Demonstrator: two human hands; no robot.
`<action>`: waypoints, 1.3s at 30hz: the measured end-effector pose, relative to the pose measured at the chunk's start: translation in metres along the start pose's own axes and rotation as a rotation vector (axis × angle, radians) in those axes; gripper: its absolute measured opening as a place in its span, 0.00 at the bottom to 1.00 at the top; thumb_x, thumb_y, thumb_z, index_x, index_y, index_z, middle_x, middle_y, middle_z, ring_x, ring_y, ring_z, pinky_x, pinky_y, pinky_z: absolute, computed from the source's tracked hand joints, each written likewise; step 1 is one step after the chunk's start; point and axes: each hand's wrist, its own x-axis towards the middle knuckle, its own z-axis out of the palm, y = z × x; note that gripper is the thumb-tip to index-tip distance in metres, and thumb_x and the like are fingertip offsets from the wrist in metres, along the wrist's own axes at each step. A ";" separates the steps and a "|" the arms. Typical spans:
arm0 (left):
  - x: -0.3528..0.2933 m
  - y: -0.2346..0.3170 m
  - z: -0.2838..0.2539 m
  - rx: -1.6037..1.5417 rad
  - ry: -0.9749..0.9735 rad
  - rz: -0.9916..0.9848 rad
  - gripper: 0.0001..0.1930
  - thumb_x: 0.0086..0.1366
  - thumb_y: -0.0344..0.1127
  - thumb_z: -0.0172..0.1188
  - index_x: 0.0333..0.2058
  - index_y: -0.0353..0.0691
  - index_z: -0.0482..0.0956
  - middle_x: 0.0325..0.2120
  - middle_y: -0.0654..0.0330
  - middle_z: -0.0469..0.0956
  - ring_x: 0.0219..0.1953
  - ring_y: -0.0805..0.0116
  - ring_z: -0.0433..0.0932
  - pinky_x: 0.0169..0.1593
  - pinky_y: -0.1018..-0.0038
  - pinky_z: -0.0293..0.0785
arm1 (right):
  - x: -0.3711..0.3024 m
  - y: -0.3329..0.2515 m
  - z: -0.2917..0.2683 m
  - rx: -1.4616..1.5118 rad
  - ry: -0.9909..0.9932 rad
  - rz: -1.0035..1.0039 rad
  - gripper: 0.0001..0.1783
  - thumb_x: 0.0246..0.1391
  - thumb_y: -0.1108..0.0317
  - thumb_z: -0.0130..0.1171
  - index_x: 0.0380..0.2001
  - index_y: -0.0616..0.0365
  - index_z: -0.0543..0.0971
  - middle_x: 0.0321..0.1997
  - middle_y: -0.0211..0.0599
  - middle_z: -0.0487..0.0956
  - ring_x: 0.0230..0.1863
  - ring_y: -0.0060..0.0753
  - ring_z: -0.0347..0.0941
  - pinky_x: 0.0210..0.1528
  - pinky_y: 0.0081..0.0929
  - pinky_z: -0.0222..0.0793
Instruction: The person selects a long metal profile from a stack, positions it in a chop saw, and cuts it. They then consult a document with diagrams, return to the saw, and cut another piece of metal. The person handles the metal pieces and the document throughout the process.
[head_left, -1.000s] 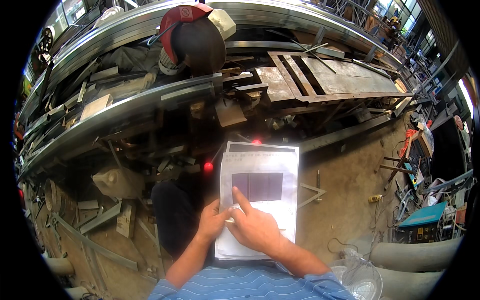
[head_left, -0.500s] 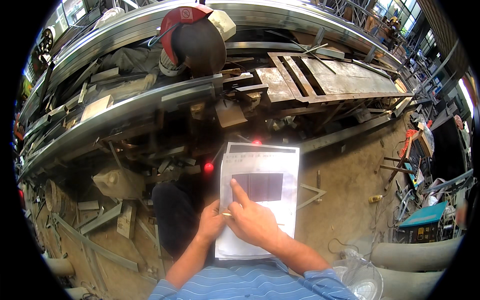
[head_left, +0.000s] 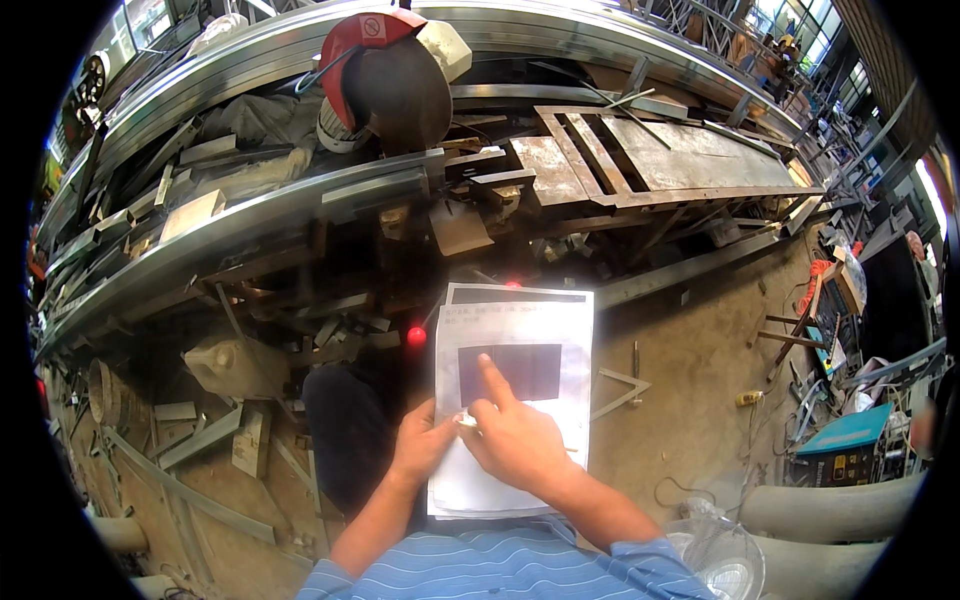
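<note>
A stack of white paper sheets (head_left: 510,470) lies before my body; the top sheet bears a dark rectangular picture divided into panels. My left hand (head_left: 422,445) is closed on the stack's left edge, thumb on top and fingers hidden beneath. Over the sheets, my right hand (head_left: 520,440) stretches its index finger onto the dark picture. Its other fingers are curled around a slim pen-like stick (head_left: 467,421), whose pale end shows by the thumb; most of it is hidden in the hand.
A cut-off saw with a red guard (head_left: 345,60) and dark disc stands ahead, among long metal profiles (head_left: 290,190). A rusty metal frame (head_left: 690,160) lies at the far right. Metal offcuts (head_left: 205,437) and a plastic jug (head_left: 235,365) are at left, a wire-caged fan (head_left: 725,565) at lower right.
My right index finger has slid right across the dark picture, from its left edge toward its middle. The pale end of the stick has shifted slightly, and the sheets have moved slightly left.
</note>
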 end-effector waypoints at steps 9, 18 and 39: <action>-0.002 0.000 0.001 -0.039 -0.001 -0.012 0.17 0.71 0.32 0.62 0.55 0.32 0.81 0.43 0.59 0.85 0.42 0.75 0.81 0.47 0.75 0.78 | -0.005 0.009 0.002 -0.021 0.009 0.045 0.15 0.53 0.61 0.70 0.31 0.61 0.77 0.72 0.64 0.66 0.31 0.54 0.84 0.31 0.41 0.81; -0.002 -0.001 -0.001 -0.033 0.001 0.012 0.16 0.71 0.31 0.62 0.54 0.32 0.81 0.42 0.60 0.85 0.41 0.76 0.80 0.46 0.75 0.77 | -0.004 0.009 0.001 -0.020 0.003 0.044 0.15 0.54 0.61 0.70 0.31 0.61 0.77 0.72 0.65 0.66 0.31 0.55 0.84 0.31 0.42 0.81; -0.002 -0.001 0.001 -0.048 -0.015 0.014 0.17 0.71 0.33 0.64 0.55 0.32 0.81 0.43 0.60 0.85 0.42 0.76 0.80 0.46 0.75 0.77 | -0.004 0.012 0.003 -0.021 0.006 0.046 0.16 0.53 0.61 0.70 0.32 0.61 0.77 0.72 0.65 0.66 0.33 0.54 0.84 0.32 0.41 0.81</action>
